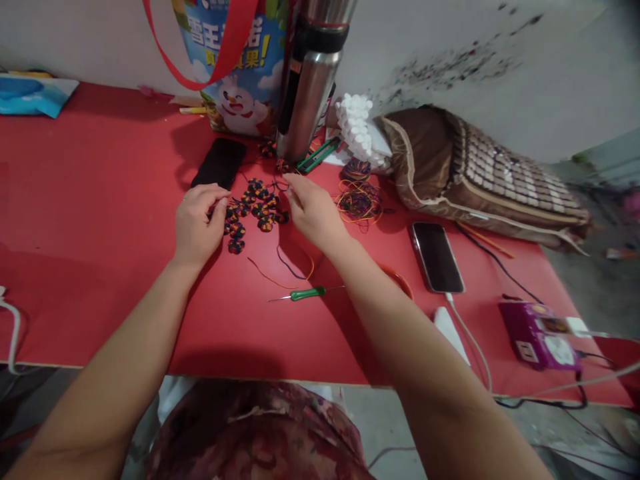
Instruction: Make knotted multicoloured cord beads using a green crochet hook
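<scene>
Dark, orange-flecked knotted-cord piece (266, 212): on red desk (100, 213); clusters look formed.
Left hand (200, 217): clamped on its left end.
Right hand (314, 209): at its far-right side; grip unclear.
Loose orange-and-blue cords (291, 271): seemingly unworked.

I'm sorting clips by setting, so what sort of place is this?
Likely a craft workspace, whether at home or in a small workshop I can't tell: the red table holds a knotted multicoloured cord piece, a loose cord tangle and a green-handled tool.
</scene>
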`<action>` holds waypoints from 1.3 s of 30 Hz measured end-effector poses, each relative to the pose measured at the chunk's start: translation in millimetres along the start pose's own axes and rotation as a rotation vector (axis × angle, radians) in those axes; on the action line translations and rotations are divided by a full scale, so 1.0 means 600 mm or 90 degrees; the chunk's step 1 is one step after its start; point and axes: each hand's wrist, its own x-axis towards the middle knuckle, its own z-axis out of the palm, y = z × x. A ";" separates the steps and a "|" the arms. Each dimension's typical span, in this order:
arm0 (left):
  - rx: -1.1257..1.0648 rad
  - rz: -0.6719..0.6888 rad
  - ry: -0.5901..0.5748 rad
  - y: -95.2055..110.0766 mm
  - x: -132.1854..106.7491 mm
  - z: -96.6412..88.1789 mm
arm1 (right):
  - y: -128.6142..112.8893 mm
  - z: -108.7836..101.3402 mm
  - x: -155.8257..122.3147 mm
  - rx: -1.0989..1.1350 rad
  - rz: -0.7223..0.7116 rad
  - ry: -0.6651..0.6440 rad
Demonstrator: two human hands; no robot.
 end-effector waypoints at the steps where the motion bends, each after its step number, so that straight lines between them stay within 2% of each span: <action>1: -0.004 0.004 0.011 0.003 0.000 -0.002 | -0.004 -0.012 -0.017 -0.004 -0.005 0.019; 3: -0.013 0.018 0.021 0.014 0.000 -0.009 | -0.011 -0.036 -0.049 0.002 -0.016 0.054; 5: -0.038 0.041 -0.007 0.031 0.000 -0.021 | -0.014 -0.057 -0.074 0.026 -0.009 0.101; 8: -0.150 0.088 -0.198 0.063 0.001 -0.042 | -0.009 -0.070 -0.096 0.047 0.006 0.161; 10: -0.209 0.121 -0.389 0.082 0.002 -0.050 | -0.002 -0.064 -0.103 0.060 0.017 0.180; 12: -0.152 0.175 -0.565 0.094 0.001 -0.048 | 0.005 -0.053 -0.109 0.089 0.029 0.186; 13: -0.118 0.185 -0.608 0.099 -0.001 -0.045 | 0.009 -0.047 -0.111 0.103 0.033 0.183; 16: -0.065 0.208 -0.650 0.108 -0.008 -0.032 | 0.020 -0.036 -0.116 0.121 0.024 0.173; 20: -0.118 0.214 -0.644 0.134 0.005 -0.036 | 0.023 -0.043 -0.116 0.208 0.018 0.200; 21: -0.173 0.191 -0.608 0.143 0.012 -0.039 | 0.018 -0.045 -0.116 0.264 0.027 0.199; 24: -0.378 0.016 -0.396 0.166 0.031 -0.038 | -0.009 -0.044 -0.116 0.466 0.037 0.149; 26: -0.507 -0.093 -0.342 0.167 0.032 -0.025 | -0.030 -0.037 -0.118 0.554 0.026 0.088; 28: -0.599 -0.212 -0.331 0.155 0.023 -0.007 | -0.042 -0.027 -0.119 0.587 0.038 0.008; 30: -0.663 -0.324 -0.306 0.139 0.010 0.009 | -0.042 -0.018 -0.118 0.578 0.060 -0.019; 34: -0.810 -0.514 -0.298 0.128 -0.003 0.020 | -0.020 -0.011 -0.111 0.557 0.084 0.052; 36: -0.885 -0.556 -0.298 0.136 -0.004 0.017 | -0.011 -0.011 -0.109 0.595 0.085 0.068; 39: -0.957 -0.547 -0.315 0.147 -0.003 0.010 | -0.007 -0.011 -0.110 0.670 0.087 0.087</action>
